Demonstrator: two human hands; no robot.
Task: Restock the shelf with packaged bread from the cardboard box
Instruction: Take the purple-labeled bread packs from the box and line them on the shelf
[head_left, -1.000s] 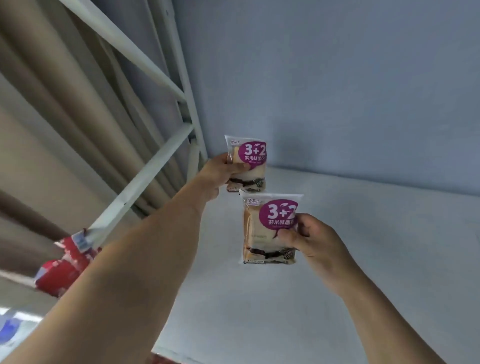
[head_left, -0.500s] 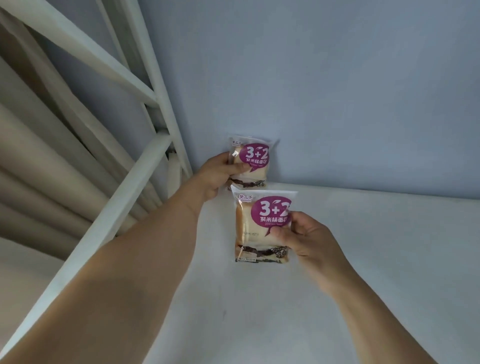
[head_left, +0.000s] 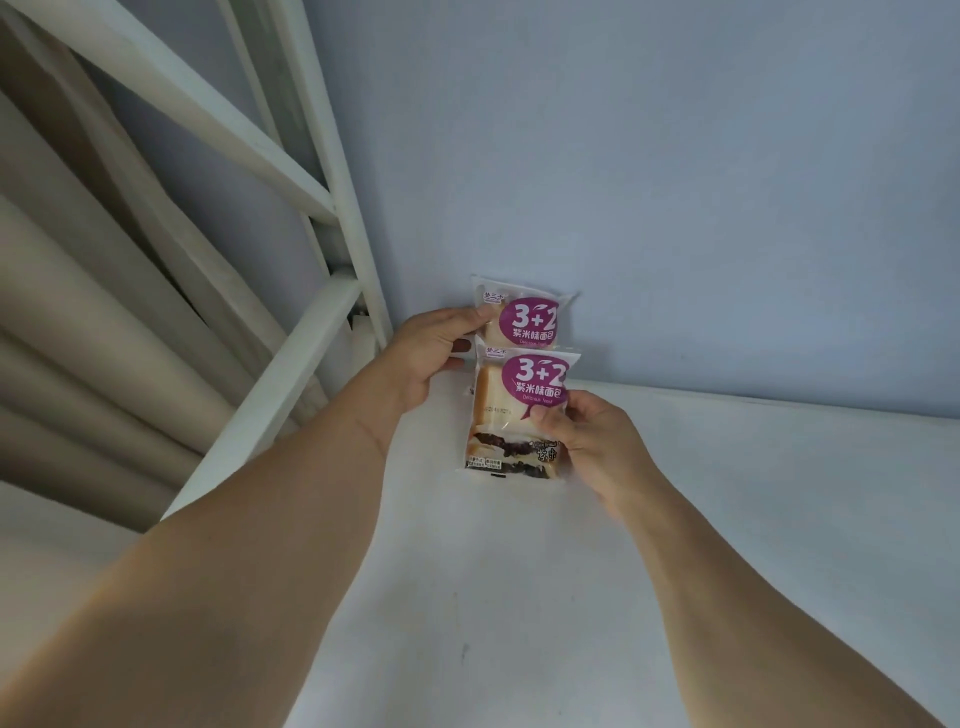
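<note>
Reaching out from the bottom of the view, two bare forearms stretch over the white shelf (head_left: 519, 597) surface. Right hand (head_left: 592, 441) is nearer: thumb on the front, fingers curled round the right edge of the near bread packet (head_left: 511, 415), gripping it. That packet stands upright, clear wrapper, purple "3+2" label on top half, sliced bread with a dark filling layer showing below. Its bottom edge is at the shelf surface; actual contact cannot be told. Left hand (head_left: 434, 353) is a bit further in, thumb pinching the top-left corner of the far bread packet (head_left: 524, 319), other fingers curled behind its left side. Far packet has the same purple label and is upright, just behind the near one, which overlaps and hides its lower half. It sits close to the pale blue back wall (head_left: 675, 182); whether it touches the wall is unclear. White metal shelf frame (head_left: 332, 171), with an upright post and angled rails, runs along the left side, post just left of the left hand. Beige curtain folds (head_left: 78, 312) hang beyond the frame at far left.
</note>
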